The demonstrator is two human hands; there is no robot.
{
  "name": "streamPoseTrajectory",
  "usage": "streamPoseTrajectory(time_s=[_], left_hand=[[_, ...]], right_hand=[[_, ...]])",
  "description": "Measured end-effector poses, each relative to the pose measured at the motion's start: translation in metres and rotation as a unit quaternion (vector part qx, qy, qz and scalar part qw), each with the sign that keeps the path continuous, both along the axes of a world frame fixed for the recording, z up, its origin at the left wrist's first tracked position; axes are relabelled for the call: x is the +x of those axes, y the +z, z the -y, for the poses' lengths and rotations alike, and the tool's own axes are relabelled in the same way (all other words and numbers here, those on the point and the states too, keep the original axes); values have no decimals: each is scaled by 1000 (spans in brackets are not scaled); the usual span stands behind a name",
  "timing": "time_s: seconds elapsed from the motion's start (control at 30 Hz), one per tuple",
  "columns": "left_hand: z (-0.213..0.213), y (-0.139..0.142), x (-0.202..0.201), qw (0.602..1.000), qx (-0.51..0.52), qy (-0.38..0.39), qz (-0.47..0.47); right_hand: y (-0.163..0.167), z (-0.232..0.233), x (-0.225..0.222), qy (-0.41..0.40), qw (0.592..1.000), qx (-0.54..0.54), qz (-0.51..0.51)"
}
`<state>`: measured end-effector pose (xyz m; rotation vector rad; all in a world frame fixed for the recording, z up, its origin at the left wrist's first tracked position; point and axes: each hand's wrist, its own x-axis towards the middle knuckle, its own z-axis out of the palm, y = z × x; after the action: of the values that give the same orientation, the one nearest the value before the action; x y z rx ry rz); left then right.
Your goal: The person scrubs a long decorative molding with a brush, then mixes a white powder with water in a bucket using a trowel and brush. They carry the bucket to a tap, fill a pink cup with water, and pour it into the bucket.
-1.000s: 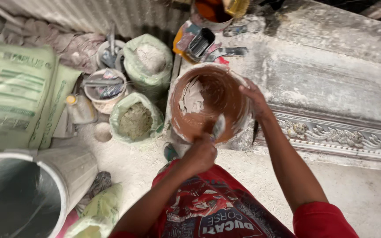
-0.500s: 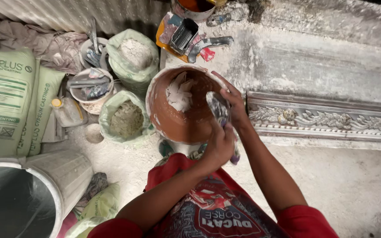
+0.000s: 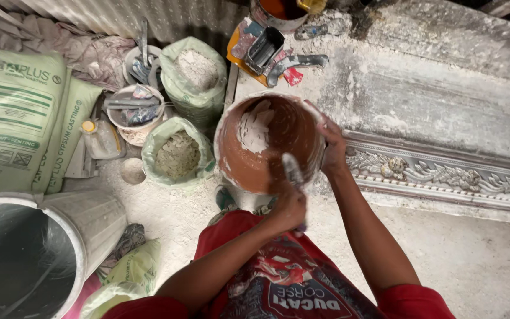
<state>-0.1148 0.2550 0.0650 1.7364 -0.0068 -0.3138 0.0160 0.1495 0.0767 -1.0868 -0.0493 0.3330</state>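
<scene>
Dusty floor (image 3: 479, 266); scraper (image 3: 293, 171) handle hidden.

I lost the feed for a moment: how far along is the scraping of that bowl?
Done: most of the brown bowl's inner wall shows bare. In hand: the right hand grips the rim while the left hand holds a scraper against the near wall. Left: a white plaster patch clings to the far side, with smears along the rim.

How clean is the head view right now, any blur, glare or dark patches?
Head view: mostly sharp, lit evenly from above; the scraper blade in the left hand is slightly soft; no strong glare; the big grey bin at lower left is dark inside; the brown bowl held by the right hand is clear; edges bow a little from the wide lens.
</scene>
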Motion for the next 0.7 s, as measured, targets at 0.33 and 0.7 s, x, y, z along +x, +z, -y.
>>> streamPoseTrajectory(time_s=[0.33,0.7], left_hand=[[8,-37,43,996,-73,5,-58],[-78,5,111,901,-361,-15,-239]], right_hand=[[3,0,0,51,998,-21,27],[-13,-4,28,-8,996,-81,-42]])
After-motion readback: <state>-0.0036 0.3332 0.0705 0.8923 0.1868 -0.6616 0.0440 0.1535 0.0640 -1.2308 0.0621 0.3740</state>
